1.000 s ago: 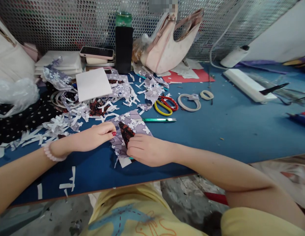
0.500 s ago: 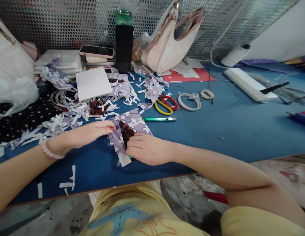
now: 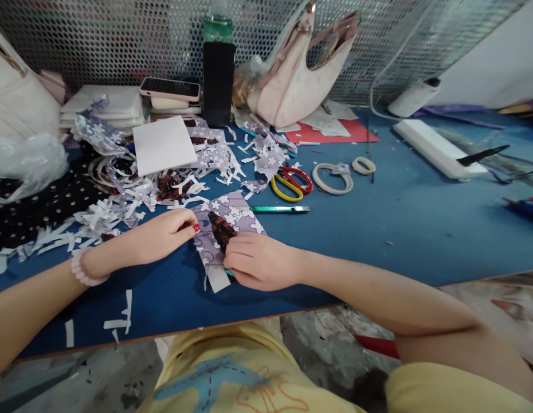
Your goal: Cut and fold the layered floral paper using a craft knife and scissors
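At centre left, my left hand (image 3: 161, 235) has curled in since 1 second ago. Its fingertips now pinch the left edge of the flowered paper (image 3: 238, 215), which has slid slightly toward me on the blue table (image 3: 399, 223). 1 dark red scrap (image 3: 221, 228) lies on it. At centre, my right hand (image 3: 260, 261) stays curled over the paper's lower end. A teal tip shows beneath, and I cannot tell whether I grip it. So the paper is held from both sides.

I count 1 white card (image 3: 163, 144), 1 phone (image 3: 169, 88), 1 green cutter (image 3: 279, 209), 1 scissors (image 3: 292, 184) and 2 tape rings (image 3: 333, 179).
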Demonstrator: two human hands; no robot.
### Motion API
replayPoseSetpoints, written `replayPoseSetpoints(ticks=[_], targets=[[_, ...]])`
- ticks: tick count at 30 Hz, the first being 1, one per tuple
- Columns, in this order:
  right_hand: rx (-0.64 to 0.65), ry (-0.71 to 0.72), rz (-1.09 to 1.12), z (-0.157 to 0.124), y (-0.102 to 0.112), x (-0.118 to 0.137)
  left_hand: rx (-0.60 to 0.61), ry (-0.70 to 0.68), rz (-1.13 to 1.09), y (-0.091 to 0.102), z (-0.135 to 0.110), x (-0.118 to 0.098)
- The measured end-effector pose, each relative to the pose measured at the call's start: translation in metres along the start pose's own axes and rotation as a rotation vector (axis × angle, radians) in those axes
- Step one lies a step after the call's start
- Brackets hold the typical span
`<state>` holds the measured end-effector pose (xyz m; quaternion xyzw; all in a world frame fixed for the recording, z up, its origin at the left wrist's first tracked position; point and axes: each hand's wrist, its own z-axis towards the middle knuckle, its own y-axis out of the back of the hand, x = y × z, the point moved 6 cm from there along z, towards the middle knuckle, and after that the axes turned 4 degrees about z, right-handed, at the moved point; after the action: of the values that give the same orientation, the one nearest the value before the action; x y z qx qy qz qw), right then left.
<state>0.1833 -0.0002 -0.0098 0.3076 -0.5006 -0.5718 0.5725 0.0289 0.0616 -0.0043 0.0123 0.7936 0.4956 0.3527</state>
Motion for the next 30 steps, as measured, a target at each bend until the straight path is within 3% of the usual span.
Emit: replayPoseSetpoints(ticks=[7,14,23,30], targets=[[-0.020,-0.091,0.051,0.000,0.000,-0.006,-0.054,-0.001,0.061,-0.002,-0.004,0.001],[0.007,-0.052,-0.016,0.002,-0.001,-0.003,-0.078,-0.066,0.209,-0.009,-0.006,-0.004],[0.050,-0.053,-0.040,0.002,-0.003,-0.003,-0.122,-0.039,0.266,-0.009,-0.005,-0.007],[0.036,-0.045,-0.047,0.002,-0.003,-0.003,-0.086,-0.022,0.355,-0.014,-0.003,-0.009]])
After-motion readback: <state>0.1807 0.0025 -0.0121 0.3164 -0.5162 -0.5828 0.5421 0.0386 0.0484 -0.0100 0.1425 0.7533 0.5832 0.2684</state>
